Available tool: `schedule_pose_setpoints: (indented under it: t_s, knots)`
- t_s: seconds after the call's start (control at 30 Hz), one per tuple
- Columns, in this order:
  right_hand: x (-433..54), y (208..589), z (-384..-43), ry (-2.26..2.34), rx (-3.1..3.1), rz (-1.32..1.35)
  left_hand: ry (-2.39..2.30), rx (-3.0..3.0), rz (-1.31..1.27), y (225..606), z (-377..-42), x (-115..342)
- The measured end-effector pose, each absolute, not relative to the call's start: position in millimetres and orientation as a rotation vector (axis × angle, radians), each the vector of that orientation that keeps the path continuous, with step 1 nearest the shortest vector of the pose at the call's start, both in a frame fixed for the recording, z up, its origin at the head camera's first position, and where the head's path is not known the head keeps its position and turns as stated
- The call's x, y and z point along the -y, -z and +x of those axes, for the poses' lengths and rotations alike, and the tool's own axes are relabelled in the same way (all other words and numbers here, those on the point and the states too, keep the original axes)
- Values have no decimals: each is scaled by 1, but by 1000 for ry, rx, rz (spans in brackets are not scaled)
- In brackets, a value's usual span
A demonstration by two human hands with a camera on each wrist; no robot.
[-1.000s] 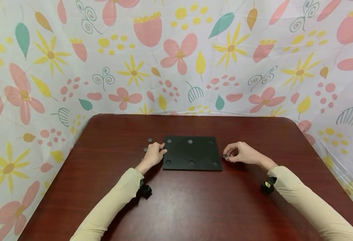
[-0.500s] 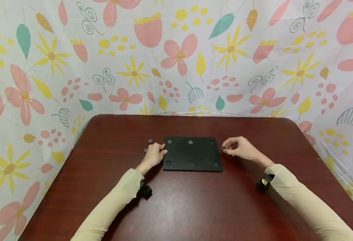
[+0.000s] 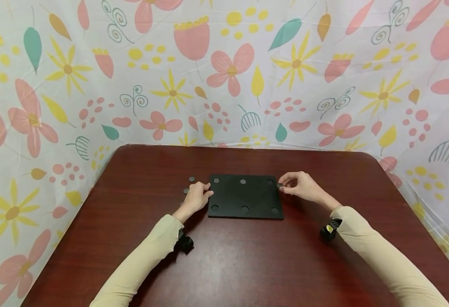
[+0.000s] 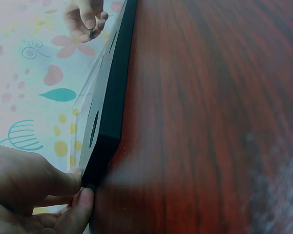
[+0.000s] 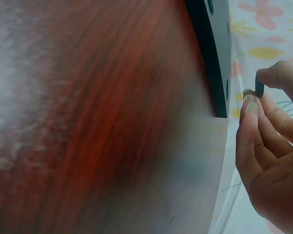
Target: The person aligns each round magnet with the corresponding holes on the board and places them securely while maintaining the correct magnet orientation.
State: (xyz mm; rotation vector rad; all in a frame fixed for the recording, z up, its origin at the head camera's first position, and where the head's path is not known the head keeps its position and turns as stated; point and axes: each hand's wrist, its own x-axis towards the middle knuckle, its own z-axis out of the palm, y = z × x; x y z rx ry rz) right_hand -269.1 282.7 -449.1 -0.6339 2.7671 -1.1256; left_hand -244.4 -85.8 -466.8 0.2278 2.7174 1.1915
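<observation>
A flat black board [image 3: 243, 197] with several round recesses lies on the table. Grey discs appear to fill its far-left recess and its far-middle recess. At the board's left edge, my left hand [image 3: 196, 197] grips it between thumb and fingers; the left wrist view shows the thumb against the board's side. My right hand [image 3: 302, 187] pinches a small dark disc [image 5: 259, 84] between thumb and fingertips, held raised by the board's far right corner. Two loose discs, one farther back [image 3: 191, 179] and one nearer [image 3: 186, 191], lie left of the board.
The reddish-brown wooden table [image 3: 232, 260] extends around the board. A floral cloth [image 3: 224, 85] hangs behind it and along both sides. Each wrist wears a small black camera, one left [image 3: 185, 243] and one right [image 3: 328, 231].
My right hand has moved away from me and leftward with the disc, from beside the board's right edge to its far right corner. The left hand stays on the board.
</observation>
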Motion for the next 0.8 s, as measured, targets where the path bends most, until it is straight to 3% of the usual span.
schedule_pose_setpoints:
  t_s: [0.8]
  knots:
    - [-263,447,-284,1073,-2807,-699,-1197,-2728,285,468,-243,87]
